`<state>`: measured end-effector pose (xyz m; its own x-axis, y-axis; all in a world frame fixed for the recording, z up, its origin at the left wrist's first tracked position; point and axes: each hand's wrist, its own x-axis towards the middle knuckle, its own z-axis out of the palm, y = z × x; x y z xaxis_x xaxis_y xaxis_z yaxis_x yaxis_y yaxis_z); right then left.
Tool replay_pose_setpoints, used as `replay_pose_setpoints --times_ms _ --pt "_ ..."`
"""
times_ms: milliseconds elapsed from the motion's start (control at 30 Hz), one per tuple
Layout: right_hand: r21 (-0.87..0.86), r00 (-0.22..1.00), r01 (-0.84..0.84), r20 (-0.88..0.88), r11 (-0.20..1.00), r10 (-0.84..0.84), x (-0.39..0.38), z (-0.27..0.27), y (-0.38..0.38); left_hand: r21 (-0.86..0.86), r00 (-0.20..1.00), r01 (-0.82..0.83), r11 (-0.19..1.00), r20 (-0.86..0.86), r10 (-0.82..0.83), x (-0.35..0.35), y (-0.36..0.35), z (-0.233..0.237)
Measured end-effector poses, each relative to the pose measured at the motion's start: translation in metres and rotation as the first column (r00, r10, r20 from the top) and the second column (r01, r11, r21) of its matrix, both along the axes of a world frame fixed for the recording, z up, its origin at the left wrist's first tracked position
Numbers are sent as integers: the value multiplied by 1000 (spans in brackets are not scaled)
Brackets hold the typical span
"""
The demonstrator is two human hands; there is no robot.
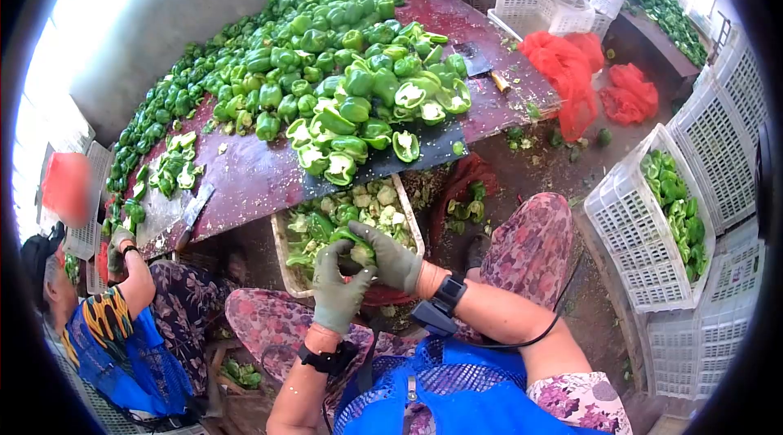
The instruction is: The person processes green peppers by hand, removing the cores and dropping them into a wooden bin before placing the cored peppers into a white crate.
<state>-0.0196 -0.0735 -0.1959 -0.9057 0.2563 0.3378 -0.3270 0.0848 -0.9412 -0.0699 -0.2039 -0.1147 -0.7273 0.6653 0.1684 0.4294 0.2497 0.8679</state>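
Observation:
A green bell pepper (360, 253), cut open, is between my two gloved hands above a white crate (285, 259). My right hand (391, 257) grips it from the right side, fingers over its top. Curled against its left side are the fingers and thumb of my left hand (338, 292); part of the pepper is hidden by them. In the crate lie pale pepper cores (383, 205) and green pieces. Just beyond it, cut pepper halves (338, 166) are piled at the table edge.
A large heap of whole peppers (277, 59) covers much of the red table (253, 162). Cleavers (473, 59) lie on it. A co-worker (122, 312) sits at left. At right stand a crate of peppers (644, 223), stacked crates (730, 141) and red mesh bags (563, 68).

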Motion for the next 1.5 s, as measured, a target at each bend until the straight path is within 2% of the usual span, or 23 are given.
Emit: replay_pose_setpoints --times_ms 133,233,267,300,333,367,433,467,533,667,733,767,800,900,1000,1100,1133,1233,1367,1400,1433,1467,1500 --pt "195 982 159 -130 968 -135 -5 0 -12 -61 992 2 998 -128 -10 -13 -8 -16" --pt "290 967 246 -133 925 -216 -3 9 -17 -92 997 -29 995 -77 21 -19 -12 -34" --pt "-41 995 95 -30 995 -96 -11 -1 -22 -65 997 -49 997 50 52 -21 -13 -35" --pt "-346 999 -25 29 938 37 -11 -5 -21 -62 990 -62 996 123 70 -22 -13 -35" --pt "-634 989 -69 60 770 138 -10 9 -20 -16 978 -68 998 196 70 -21 -12 -31" --pt "-147 999 25 43 989 -19 -3 24 -21 32 961 -74 997 268 63 -19 -11 -29" --pt "-14 990 110 92 994 -108 -4 14 -23 113 998 -23 993 58 16 -19 -10 -33" --pt "-476 993 39 118 879 20 -10 6 -26 75 999 -15 997 44 12 -17 -11 -32" --pt "-329 992 44 129 943 -1 -5 10 -25 12 1000 8 1000 22 -8 -13 -13 -20" --pt "-102 980 78 190 992 -57 -1 11 -27 -62 977 98 993 -182 -108 -17 -13 -22" --pt "205 959 99 241 974 -148 5 19 -23 -77 981 112 991 -149 -122 -20 -16 -17" --pt "163 966 60 239 985 -99 6 25 -22 -83 983 118 989 -131 -128 -20 -17 -15" --pt "120 971 21 236 993 -49 6 29 -21 -77 987 119 990 117 -110 -23 -20 -21" --pt "-4 992 -64 106 998 64 0 23 -19 51 879 89 995 466 -102 -26 -25 -4" --pt "68 998 -56 -26 996 58 -10 15 -15 163 824 52 985 550 -134 -26 -27 -6" --pt "149 993 51 101 988 -66 -13 0 -20 224 811 13 975 567 -141 -21 -24 -16" --pt "131 988 50 137 990 -68 -9 23 -22 218 825 5 976 550 -127 -19 -23 -17" --pt "-116 985 70 164 991 -51 -10 28 -28 239 834 6 971 535 -137 -20 -19 -19" --pt "-245 977 173 166 954 -134 -19 25 -37 242 853 -2 970 506 -124 -25 -15 -25" --pt "-136 960 241 180 961 -216 -14 29 -39 249 880 -23 968 464 -99 -26 -13 -31" --pt "-460 971 201 211 865 -113 -23 11 -34 257 904 -45 965 422 -71 -29 -13 -37" --pt "-734 975 196 216 650 -50 -32 9 -31 172 953 -148 974 288 94 -34 -13 -39" --pt "-581 952 289 260 761 -163 -30 7 -31 209 947 -198 958 292 132 -42 -13 -40"
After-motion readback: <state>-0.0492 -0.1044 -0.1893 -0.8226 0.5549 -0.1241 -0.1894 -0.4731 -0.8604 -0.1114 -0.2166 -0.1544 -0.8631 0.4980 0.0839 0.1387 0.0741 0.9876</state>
